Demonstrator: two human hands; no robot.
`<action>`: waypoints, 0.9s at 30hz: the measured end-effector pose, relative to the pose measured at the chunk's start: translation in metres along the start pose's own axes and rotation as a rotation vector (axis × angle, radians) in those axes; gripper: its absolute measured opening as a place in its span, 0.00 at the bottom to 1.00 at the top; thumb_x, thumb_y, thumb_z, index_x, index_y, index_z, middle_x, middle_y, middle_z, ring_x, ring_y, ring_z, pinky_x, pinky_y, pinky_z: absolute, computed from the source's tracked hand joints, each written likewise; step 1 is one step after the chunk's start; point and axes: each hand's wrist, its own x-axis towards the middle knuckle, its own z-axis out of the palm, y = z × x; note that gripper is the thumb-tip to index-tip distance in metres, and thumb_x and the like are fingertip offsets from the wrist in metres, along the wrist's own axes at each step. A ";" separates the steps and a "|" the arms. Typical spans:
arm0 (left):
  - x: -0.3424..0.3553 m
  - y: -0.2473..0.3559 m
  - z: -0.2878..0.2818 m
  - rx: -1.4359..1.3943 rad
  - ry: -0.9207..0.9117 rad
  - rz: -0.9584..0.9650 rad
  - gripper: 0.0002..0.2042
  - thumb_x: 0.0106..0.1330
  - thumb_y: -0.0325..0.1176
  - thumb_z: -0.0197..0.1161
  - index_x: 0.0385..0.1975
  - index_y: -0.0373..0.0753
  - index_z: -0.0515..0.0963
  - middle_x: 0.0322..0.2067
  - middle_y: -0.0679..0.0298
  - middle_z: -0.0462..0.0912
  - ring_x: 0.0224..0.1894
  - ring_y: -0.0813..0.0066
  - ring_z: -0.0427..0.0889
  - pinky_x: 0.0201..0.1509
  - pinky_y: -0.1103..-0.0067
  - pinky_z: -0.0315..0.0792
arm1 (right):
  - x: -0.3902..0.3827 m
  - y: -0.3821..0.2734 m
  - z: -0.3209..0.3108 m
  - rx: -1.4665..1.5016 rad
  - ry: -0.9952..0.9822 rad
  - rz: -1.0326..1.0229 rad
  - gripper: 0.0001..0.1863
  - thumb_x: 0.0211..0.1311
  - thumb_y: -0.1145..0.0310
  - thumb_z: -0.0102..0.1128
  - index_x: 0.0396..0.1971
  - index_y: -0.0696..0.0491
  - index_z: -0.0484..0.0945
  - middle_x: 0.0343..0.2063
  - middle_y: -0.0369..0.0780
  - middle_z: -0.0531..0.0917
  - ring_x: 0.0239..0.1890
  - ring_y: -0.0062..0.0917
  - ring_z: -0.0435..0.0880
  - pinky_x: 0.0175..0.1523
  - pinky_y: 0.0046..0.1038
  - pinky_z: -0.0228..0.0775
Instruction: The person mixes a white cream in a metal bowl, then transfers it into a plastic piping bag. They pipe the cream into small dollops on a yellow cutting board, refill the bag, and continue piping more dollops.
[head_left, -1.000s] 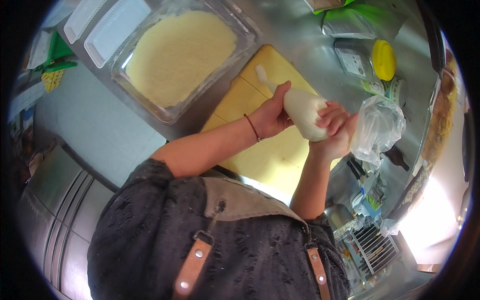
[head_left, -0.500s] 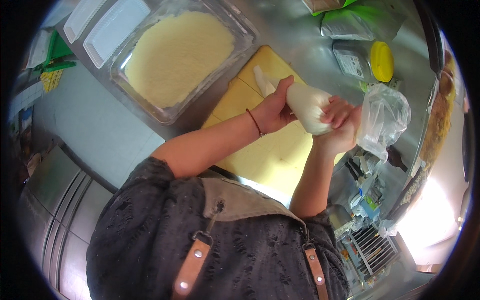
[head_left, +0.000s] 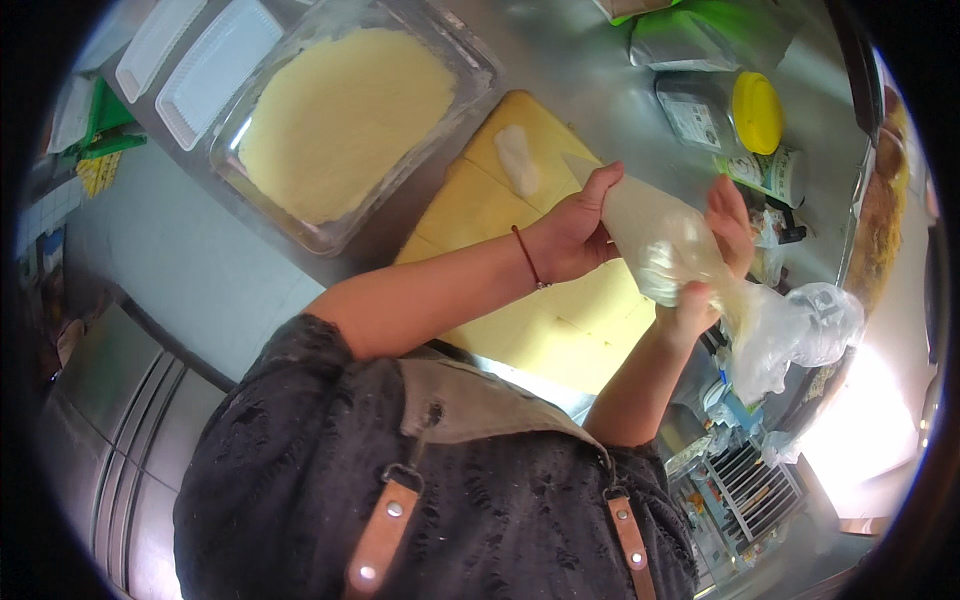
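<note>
A clear piping bag (head_left: 655, 225) filled with white cream tilts over a yellow sheet of sponge cake (head_left: 465, 225) scored with lines. My left hand (head_left: 572, 235) is closed round the lower part of the bag, thumb on top. At the bag's upper end my right hand (head_left: 728, 240) is loosened, its fingers stretched out behind the bag and its thumb against the near side. Empty twisted plastic trails beyond that hand. One short thick strip of white cream (head_left: 517, 160) lies on the far part of the cake, apart from the bag's tip.
A clear tray (head_left: 330, 238) of pale yellow powder stands at the far left, with white plastic trays (head_left: 215, 70) beside it. At the right are a yellow-lidded jar (head_left: 757, 112), a green-and-white container (head_left: 770, 172) and a slotted rack (head_left: 755, 490).
The piping bag has lifted off the strip of cream and moved right and nearer. My right hand's fingers have opened from their squeeze round the bag.
</note>
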 end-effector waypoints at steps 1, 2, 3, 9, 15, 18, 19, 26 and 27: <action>0.004 -0.001 0.002 0.014 0.037 -0.006 0.28 0.77 0.59 0.41 0.57 0.41 0.72 0.53 0.66 0.78 0.56 0.73 0.77 0.63 0.72 0.73 | 0.000 0.004 -0.006 0.054 -0.040 0.034 0.29 0.76 0.42 0.44 0.33 0.57 0.76 0.50 0.53 0.80 0.65 0.47 0.69 0.69 0.47 0.58; 0.009 -0.001 0.002 0.027 0.069 -0.011 0.27 0.77 0.59 0.41 0.57 0.41 0.72 0.53 0.66 0.78 0.56 0.73 0.77 0.63 0.73 0.73 | -0.002 0.011 -0.007 0.168 -0.051 0.110 0.29 0.77 0.43 0.43 0.33 0.57 0.76 0.49 0.52 0.81 0.65 0.47 0.70 0.69 0.48 0.58; 0.012 -0.001 0.001 0.047 0.095 -0.002 0.27 0.77 0.59 0.41 0.57 0.41 0.72 0.53 0.66 0.78 0.56 0.73 0.77 0.63 0.73 0.73 | -0.002 0.015 -0.009 0.233 -0.076 0.163 0.29 0.78 0.45 0.41 0.33 0.57 0.77 0.49 0.51 0.81 0.64 0.47 0.70 0.69 0.48 0.58; 0.024 0.011 -0.021 0.037 0.119 0.067 0.27 0.73 0.62 0.48 0.53 0.44 0.74 0.49 0.68 0.79 0.52 0.76 0.78 0.56 0.75 0.76 | -0.005 0.030 0.006 0.475 0.047 0.404 0.27 0.80 0.48 0.39 0.30 0.54 0.76 0.44 0.47 0.83 0.64 0.44 0.70 0.71 0.48 0.55; 0.034 0.021 -0.029 0.055 0.091 0.104 0.27 0.73 0.62 0.48 0.52 0.44 0.74 0.48 0.68 0.79 0.50 0.77 0.79 0.54 0.76 0.77 | 0.007 0.029 0.024 0.421 0.060 0.351 0.30 0.80 0.47 0.35 0.18 0.49 0.64 0.33 0.43 0.81 0.57 0.39 0.73 0.71 0.49 0.55; 0.032 0.015 -0.032 -0.014 0.167 0.054 0.26 0.73 0.61 0.48 0.51 0.44 0.74 0.47 0.68 0.79 0.49 0.77 0.79 0.53 0.76 0.77 | 0.006 0.028 0.026 0.319 0.080 0.362 0.32 0.81 0.49 0.30 0.13 0.47 0.59 0.23 0.42 0.78 0.46 0.35 0.77 0.70 0.48 0.56; 0.030 0.012 -0.032 -0.024 0.155 0.045 0.26 0.73 0.61 0.48 0.51 0.44 0.74 0.47 0.68 0.79 0.50 0.76 0.79 0.54 0.76 0.77 | 0.004 0.027 0.025 0.324 0.111 0.366 0.32 0.82 0.50 0.30 0.12 0.47 0.59 0.21 0.42 0.77 0.44 0.35 0.77 0.70 0.48 0.57; 0.015 -0.018 -0.031 -0.030 0.122 -0.057 0.27 0.74 0.61 0.45 0.52 0.44 0.74 0.48 0.66 0.80 0.51 0.75 0.79 0.57 0.74 0.75 | -0.013 0.011 0.007 0.263 0.170 0.386 0.31 0.82 0.57 0.30 0.11 0.45 0.60 0.13 0.40 0.72 0.32 0.33 0.76 0.63 0.44 0.62; 0.014 -0.022 -0.030 -0.019 0.097 -0.073 0.27 0.74 0.62 0.44 0.52 0.43 0.74 0.49 0.66 0.80 0.51 0.75 0.78 0.58 0.74 0.75 | -0.015 0.009 0.004 0.243 0.180 0.405 0.31 0.82 0.57 0.31 0.11 0.45 0.60 0.13 0.39 0.72 0.32 0.32 0.75 0.62 0.43 0.62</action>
